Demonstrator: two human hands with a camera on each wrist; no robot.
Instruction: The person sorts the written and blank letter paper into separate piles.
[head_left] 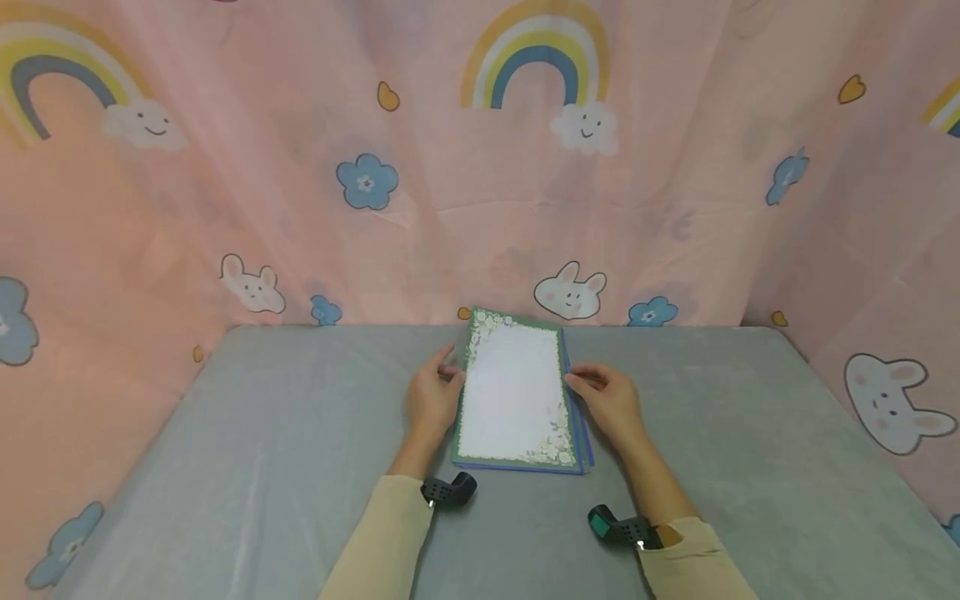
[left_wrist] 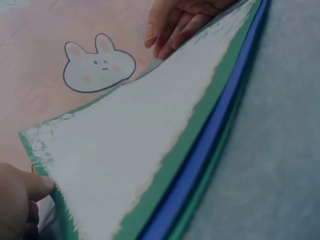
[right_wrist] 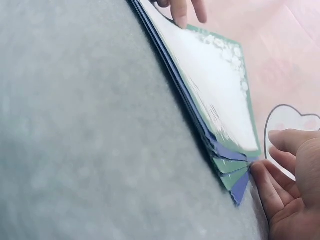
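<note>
A stack of sheets (head_left: 510, 392) is held between both hands, its top end overlapping the curtain in the head view. The top sheet is white with a green border and pale flowers at two corners. Blue and green sheets (left_wrist: 182, 192) show beneath it, fanned out along the right side. My left hand (head_left: 435, 398) holds the left edge, thumb over the border and the other fingers curled below in the left wrist view. At the opposite edge, my right hand (head_left: 609, 407) holds the fanned sheets (right_wrist: 231, 175) by its fingertips.
A grey cloth (head_left: 300, 433) covers the table under the stack. Behind and at both sides hangs a pink curtain (head_left: 465, 233) printed with rainbows, rabbits and blue flowers. Black wrist straps (head_left: 448, 489) sit near the beige sleeves.
</note>
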